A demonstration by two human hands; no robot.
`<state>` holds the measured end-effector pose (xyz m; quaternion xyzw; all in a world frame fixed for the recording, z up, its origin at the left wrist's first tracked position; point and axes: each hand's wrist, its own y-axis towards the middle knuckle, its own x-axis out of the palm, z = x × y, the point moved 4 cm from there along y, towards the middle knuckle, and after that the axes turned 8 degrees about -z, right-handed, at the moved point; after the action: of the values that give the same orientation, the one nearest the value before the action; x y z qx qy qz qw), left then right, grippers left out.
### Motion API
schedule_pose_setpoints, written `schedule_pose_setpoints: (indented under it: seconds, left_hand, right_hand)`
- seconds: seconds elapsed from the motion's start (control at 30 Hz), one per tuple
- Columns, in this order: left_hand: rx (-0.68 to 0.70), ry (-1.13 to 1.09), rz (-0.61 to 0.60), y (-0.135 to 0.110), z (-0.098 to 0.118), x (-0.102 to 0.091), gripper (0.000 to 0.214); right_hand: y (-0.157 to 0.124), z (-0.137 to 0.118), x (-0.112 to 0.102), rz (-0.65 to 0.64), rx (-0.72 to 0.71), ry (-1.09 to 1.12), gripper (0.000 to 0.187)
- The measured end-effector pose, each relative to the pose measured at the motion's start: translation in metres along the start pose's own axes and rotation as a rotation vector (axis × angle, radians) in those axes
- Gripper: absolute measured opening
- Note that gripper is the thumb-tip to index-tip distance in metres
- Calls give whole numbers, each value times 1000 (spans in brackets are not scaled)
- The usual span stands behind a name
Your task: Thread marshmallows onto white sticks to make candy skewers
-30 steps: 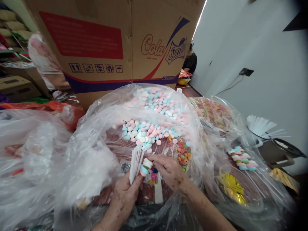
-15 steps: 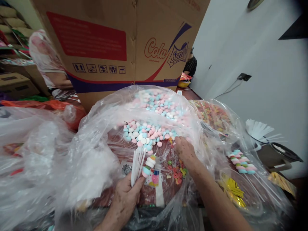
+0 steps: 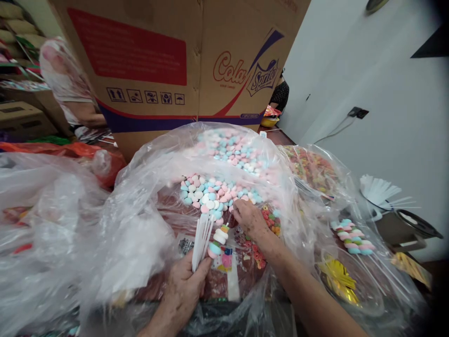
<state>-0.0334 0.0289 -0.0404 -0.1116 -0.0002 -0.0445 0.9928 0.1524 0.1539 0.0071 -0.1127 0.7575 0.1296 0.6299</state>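
Note:
My left hand (image 3: 185, 278) is closed around a bundle of white sticks (image 3: 201, 241). Beside the bundle, a skewer of marshmallows (image 3: 218, 242) in white, blue and pink, with an orange and green piece near its tip, stands at the same hand. My right hand (image 3: 250, 217) has its fingers curled together at the front edge of a heap of pastel marshmallows (image 3: 206, 194); whatever lies between the fingertips is hidden. Under and beside the right wrist are colourful gummy rings (image 3: 270, 220). The marshmallows spill from a clear plastic bag (image 3: 157, 157).
A big cardboard carton (image 3: 150, 51) stands behind the bag. On the right lie finished candy skewers (image 3: 352, 237), gold twist ties (image 3: 338, 278) and a bag of gummies (image 3: 308, 166). Crumpled plastic (image 3: 66, 210) covers the left. Two people are partly visible beyond the carton.
My right hand has moved left from the gummy rings' upper edge to the front of the marshmallow heap. The left hand keeps its hold, almost unmoved.

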Motion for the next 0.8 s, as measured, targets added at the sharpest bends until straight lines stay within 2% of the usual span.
schedule_pose_setpoints:
  seconds: [0.2, 0.37, 0.5, 0.57, 0.67, 0.73, 0.8]
  left_hand:
    - [10, -6, -16, 2, 3, 2, 40]
    - [2, -7, -10, 1, 6, 2, 38]
    - [-18, -9, -22, 1, 2, 1, 39]
    - [-3, -9, -19, 1, 0, 0, 38]
    - [7, 4, -15, 3, -2, 1, 37]
    - [-3, 9, -23, 3, -3, 2, 37]
    - [-4, 14, -27, 3, -2, 3, 36]
  right_hand:
    - [-1, 2, -5, 73, 61, 45, 12]
    - [0, -6, 1, 21, 103, -2, 13]
    - [-2, -11, 4, 3, 55, -51, 21]
    - [-1, -11, 3, 21, 35, -5, 23]
    - [-2, -3, -3, 94, 109, 268, 16]
    - [-5, 4, -7, 147, 182, 627, 7]
    - [-10, 4, -8, 128, 214, 1062, 12]
